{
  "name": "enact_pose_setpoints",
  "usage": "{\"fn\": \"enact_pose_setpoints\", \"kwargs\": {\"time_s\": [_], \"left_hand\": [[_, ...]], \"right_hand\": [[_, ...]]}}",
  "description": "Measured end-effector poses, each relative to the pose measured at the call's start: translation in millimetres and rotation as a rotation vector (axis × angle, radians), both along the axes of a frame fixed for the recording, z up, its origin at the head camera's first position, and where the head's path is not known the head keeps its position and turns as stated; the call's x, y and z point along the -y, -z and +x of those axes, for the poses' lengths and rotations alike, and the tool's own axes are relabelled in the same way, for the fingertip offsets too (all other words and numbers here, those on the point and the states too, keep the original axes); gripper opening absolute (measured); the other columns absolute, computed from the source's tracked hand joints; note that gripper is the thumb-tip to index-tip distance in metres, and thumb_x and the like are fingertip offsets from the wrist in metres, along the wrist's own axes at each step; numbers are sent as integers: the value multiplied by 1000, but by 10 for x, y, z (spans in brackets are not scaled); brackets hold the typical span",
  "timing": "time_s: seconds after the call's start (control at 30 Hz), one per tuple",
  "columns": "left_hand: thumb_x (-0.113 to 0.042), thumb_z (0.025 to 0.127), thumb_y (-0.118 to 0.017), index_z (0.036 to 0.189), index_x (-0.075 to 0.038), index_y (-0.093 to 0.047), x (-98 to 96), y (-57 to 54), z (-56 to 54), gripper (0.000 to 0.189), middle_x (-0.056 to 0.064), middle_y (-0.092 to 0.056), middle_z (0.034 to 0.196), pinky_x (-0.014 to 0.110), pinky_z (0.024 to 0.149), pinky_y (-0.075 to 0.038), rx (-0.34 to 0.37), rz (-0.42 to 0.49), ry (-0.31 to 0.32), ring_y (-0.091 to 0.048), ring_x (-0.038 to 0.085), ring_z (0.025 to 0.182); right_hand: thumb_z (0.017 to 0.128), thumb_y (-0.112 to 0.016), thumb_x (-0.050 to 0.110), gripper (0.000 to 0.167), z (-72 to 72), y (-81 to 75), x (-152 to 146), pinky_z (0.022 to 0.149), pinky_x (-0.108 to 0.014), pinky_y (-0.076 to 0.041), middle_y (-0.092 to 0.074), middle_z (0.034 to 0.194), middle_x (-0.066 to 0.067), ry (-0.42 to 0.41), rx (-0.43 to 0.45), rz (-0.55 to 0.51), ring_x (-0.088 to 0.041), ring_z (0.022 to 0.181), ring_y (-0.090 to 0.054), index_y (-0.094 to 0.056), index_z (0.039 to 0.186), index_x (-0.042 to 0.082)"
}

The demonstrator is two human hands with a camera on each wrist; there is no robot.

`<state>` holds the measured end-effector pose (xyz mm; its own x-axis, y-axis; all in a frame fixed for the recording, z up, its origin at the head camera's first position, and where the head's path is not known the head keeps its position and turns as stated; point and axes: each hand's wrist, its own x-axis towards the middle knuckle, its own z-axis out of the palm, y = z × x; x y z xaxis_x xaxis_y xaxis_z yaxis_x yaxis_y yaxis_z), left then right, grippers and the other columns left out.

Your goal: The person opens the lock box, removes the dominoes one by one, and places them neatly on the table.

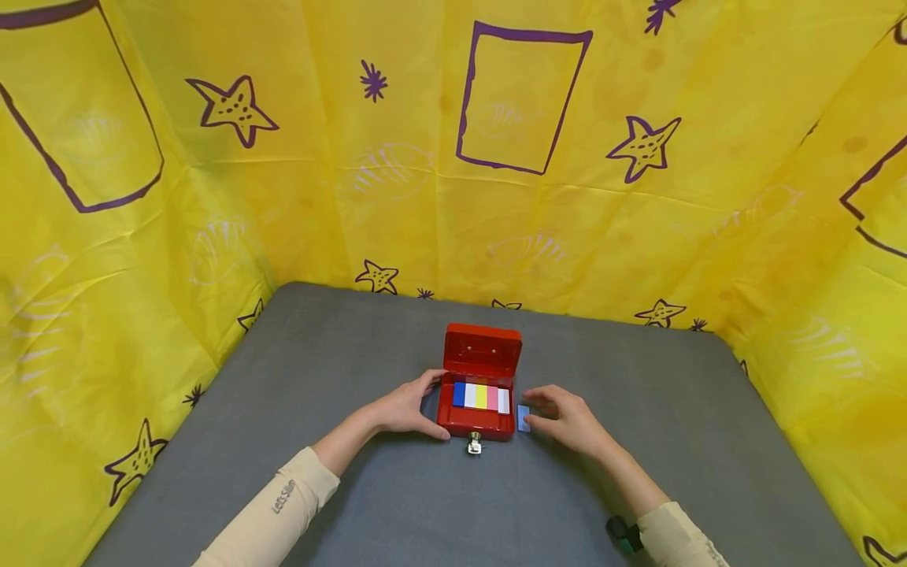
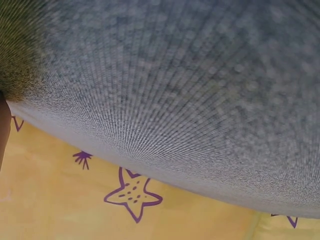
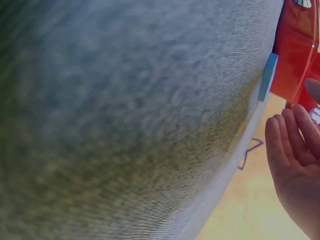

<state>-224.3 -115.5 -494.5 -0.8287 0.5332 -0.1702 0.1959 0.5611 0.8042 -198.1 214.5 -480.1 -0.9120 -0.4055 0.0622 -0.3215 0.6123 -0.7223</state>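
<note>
A red metal cash box [image 1: 476, 429] stands on the grey table with its lid [image 1: 483, 346] raised. Inside lie several flat blocks side by side: a blue block [image 1: 459, 394], white ones, a yellow block [image 1: 481, 397] and a pink block [image 1: 492, 398]. My left hand [image 1: 407, 407] holds the box's left side, thumb at the front corner and fingers near the hinge. Just right of the box rests a light blue block [image 1: 523, 418], also seen in the right wrist view [image 3: 269, 77]. Beside it, my right hand [image 1: 563, 417] hovers with fingers loosely bent, holding nothing.
A key [image 1: 474, 444] hangs from the lock at the box's front. The grey table [image 1: 340, 339] ends at a yellow cloth [image 1: 425, 213] with purple starfish drawings, which surrounds it at the back and sides.
</note>
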Motion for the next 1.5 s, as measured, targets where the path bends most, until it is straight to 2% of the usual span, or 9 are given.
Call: {"fn": "enact_pose_setpoints", "kwargs": {"time_s": [0.2,0.47,0.8,1.07,1.3,1.5], "left_hand": [[-41,70,-86,148,-17,-28,3,13,-5,101,7,-36,151,47,110,-35,1,-4,2,-39,29,136],[-42,70,-86,149,-16,-28,-5,11,-4,101,8,-36,151,47,110,-34,1,-3,-3,-39,30,135],[-40,70,-87,148,-15,-28,-3,-2,-6,101,9,-37,150,48,109,-35,-5,7,-3,-40,31,135],[-42,69,-87,148,-19,-28,-7,11,2,101,5,-37,150,49,109,-35,5,-14,-20,-38,29,135],[-44,68,-86,148,-20,-28,-19,20,6,102,4,-38,149,50,107,-37,17,-10,-25,-38,28,134],[-44,67,-86,148,-20,-28,-10,19,2,103,3,-38,148,49,108,-36,14,-10,-24,-38,27,134]], "right_hand": [[86,-76,17,34,9,-47,57,84,-36,-56,-66,112,-9,44,-41,-64,-23,98,-66,-65,117,8],[87,-75,15,31,-5,-106,146,83,-34,-56,-66,110,-5,50,-54,-106,-20,96,-66,-66,116,7],[87,-74,12,30,-34,-165,276,83,-30,-56,-66,113,-7,12,-42,-163,-19,96,-64,-66,116,8],[88,-73,11,30,-59,-178,409,82,-29,-56,-65,112,-7,-6,-45,-159,-19,95,-63,-65,116,7],[88,-73,12,31,-103,-201,528,83,-32,-56,-64,114,-5,-24,-22,-154,-22,99,-63,-65,118,8],[89,-72,14,33,-149,-207,621,84,-31,-55,-64,116,-9,-74,-15,-164,-19,98,-64,-63,120,5]]}}
